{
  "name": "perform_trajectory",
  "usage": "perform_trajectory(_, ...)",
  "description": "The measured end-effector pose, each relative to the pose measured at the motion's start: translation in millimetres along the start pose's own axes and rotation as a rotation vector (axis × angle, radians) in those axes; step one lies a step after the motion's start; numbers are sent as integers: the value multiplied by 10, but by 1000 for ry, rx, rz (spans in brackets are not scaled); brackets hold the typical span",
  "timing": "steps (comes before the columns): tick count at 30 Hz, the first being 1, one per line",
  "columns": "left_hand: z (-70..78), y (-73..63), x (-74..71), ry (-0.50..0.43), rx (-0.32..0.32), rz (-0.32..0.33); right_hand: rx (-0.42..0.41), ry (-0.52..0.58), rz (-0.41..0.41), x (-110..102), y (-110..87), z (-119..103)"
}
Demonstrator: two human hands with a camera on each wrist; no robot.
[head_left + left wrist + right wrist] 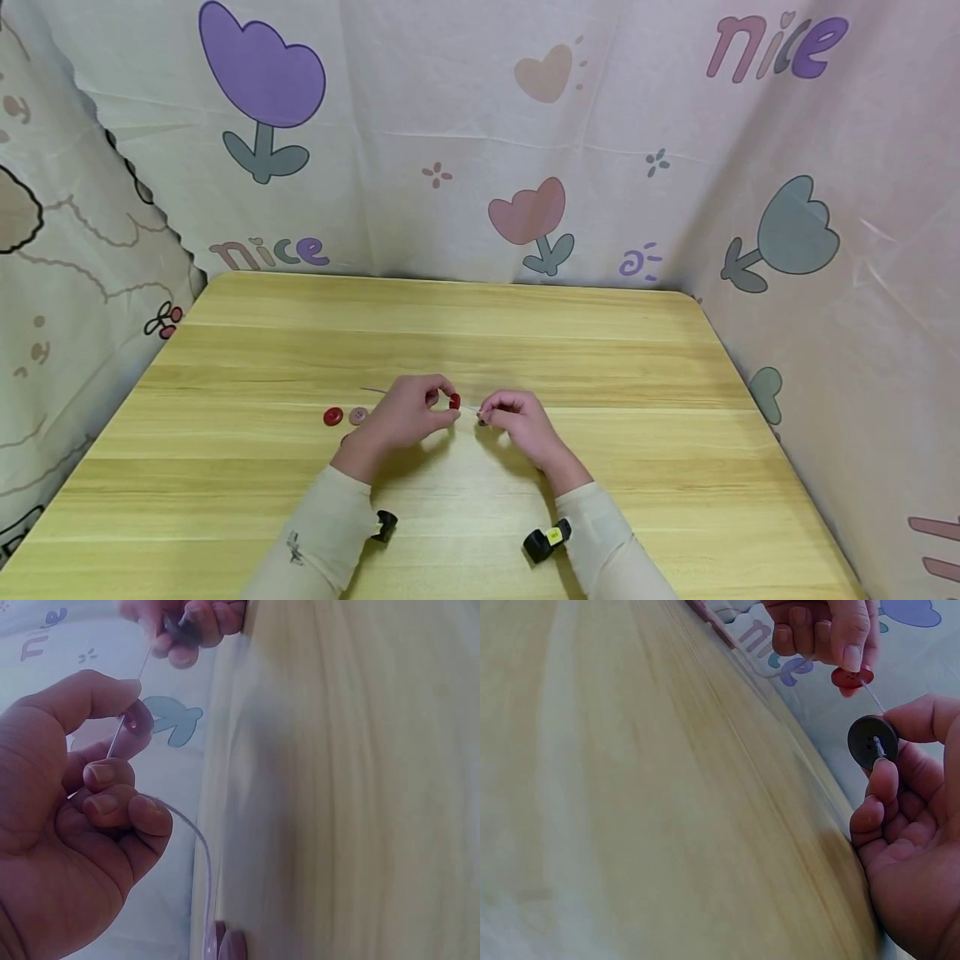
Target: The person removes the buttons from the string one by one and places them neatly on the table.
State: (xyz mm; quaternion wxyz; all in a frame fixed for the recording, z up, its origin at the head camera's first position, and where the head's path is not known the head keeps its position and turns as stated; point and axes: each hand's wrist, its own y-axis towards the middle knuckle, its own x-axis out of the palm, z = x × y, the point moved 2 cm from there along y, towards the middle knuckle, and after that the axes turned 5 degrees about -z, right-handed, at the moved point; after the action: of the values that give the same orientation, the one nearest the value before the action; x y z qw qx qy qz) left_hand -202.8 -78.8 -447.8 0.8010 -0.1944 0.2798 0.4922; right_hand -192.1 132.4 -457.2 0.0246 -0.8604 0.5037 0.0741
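Observation:
My left hand [408,412] pinches a red button [454,402] between thumb and fingertip, its other fingers curled in the left wrist view. A thin pale string [873,697] passes through this button and runs taut to my right hand [527,427]. There, thumb and fingertips grip a dark four-hole button [864,742], with the string coming through one of its holes. The two buttons are a short gap apart, above the table. Behind the left hand the string's tail [202,844] hangs down toward the tabletop.
On the wooden table [465,342], left of the left hand, lie a red button [333,416] and a pinkish button [358,415], with another partly hidden by the wrist. A printed cloth [390,100] hangs behind the table. Black wrist cameras [546,542] sit on both sleeves.

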Motion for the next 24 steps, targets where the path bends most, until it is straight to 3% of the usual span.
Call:
perform_trajectory(7,-48,-50,-94,9,-83,24,5,12,3,12,-4,-9)
perform_trajectory(17,-88,-89,-215,-5,-55,50,2,3,9,16,-2,-10)
perform_trajectory(24,-116,-134,-279,-88,-123,46,4,8,10,22,-5,-27)
